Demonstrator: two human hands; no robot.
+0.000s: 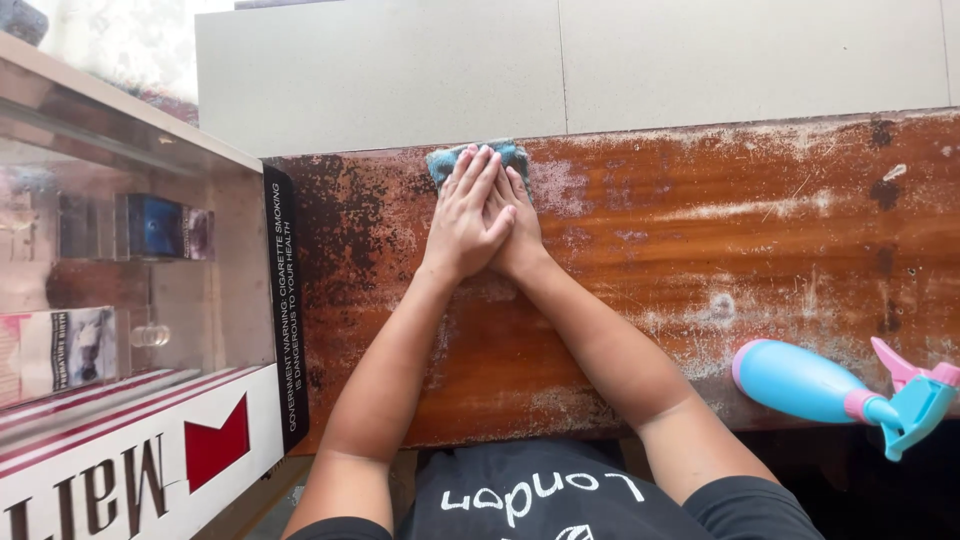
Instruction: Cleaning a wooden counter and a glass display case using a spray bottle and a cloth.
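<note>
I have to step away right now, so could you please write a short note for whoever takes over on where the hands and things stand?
Left hand: flat, laid over the right, pressing down on the cloth.
Right hand: under the left, palm on the cloth.
Cloth: blue-green, at the far edge of the wooden counter, mostly hidden by the hands.
Spray bottle: blue with a pink collar, lying on its side at the near right edge, untouched.
Glass display case: at the left end of the counter.
Done: cannot tell how much has been wiped.
Left: pale blotches and dark stains show across much of the counter.

Both hands stacked flat, left hand (466,213) over right hand (517,222), arms outstretched.
</note>
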